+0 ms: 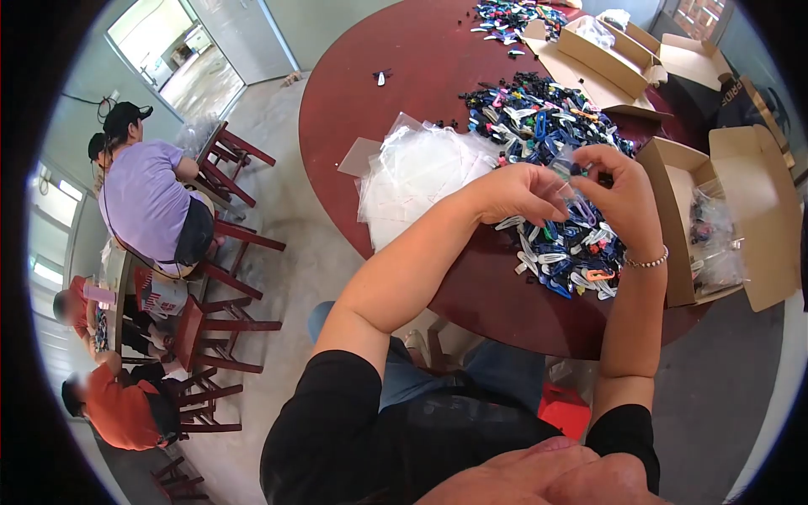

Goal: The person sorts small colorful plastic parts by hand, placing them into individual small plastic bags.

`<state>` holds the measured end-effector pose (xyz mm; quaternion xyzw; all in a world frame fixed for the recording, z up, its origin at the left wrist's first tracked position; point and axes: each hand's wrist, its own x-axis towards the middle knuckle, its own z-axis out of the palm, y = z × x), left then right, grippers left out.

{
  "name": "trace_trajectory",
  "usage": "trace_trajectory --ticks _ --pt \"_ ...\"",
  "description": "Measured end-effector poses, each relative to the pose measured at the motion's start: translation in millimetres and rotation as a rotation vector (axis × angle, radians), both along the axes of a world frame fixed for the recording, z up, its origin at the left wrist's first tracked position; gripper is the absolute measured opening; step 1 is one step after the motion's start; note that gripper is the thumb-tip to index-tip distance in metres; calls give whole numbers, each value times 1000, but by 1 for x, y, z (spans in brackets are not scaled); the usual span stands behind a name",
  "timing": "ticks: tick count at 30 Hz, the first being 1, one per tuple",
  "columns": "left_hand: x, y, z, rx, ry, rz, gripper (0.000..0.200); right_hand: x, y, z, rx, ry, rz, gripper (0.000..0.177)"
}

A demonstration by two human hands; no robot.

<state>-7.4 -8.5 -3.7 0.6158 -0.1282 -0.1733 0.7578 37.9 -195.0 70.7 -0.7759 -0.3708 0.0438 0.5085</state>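
Above a large pile of small colourful clips [539, 118] on the dark red table, both hands meet at a small clear plastic bag [562, 164]. My left hand [526, 194] has its fingers curled at the bag's left side. My right hand [619, 185] pinches at the bag's right edge, with a small dark item [577, 169] beside its fingertips. A stack of clear flat bags [421, 172] lies left of the pile, partly behind my left forearm.
An open cardboard box [673, 177] with filled bags [715, 236] stands at the right. More open boxes [610, 63] and another clip pile [513, 17] are at the back. Several people sit at the left near red wooden stools [192, 332]. The round table's edge [324, 198] curves at left.
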Motion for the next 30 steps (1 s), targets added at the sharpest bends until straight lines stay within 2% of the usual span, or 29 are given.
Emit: trace_trajectory --ticks 2,6,8,10,12,20,23,26,28,30 --pt "-1 0 1 -10 14 11 40 -7 5 6 -93 -179 -41 19" --pt "-4 1 7 -35 35 24 40 6 6 -7 0 -123 -64 18" --pt "-4 0 7 -38 50 31 39 3 12 -4 273 88 -144 17" --pt "-3 -2 5 -59 51 20 37 5 11 0 348 175 -64 19" --pt "-3 -2 5 -74 62 4 37 3 13 5 492 404 57 21" --pt "-3 -3 5 -116 128 6 36 2 33 -2 490 314 112 20" --pt "-2 -1 4 -134 105 -14 36 6 26 -3 554 183 7 17" --pt "-2 0 6 -142 107 18 36 16 6 -6 584 189 -72 16" --pt "-2 3 9 -134 88 98 35 25 -14 -13 522 164 -112 17" --pt "-2 7 12 -121 68 112 34 37 -38 -27 179 142 -153 15"
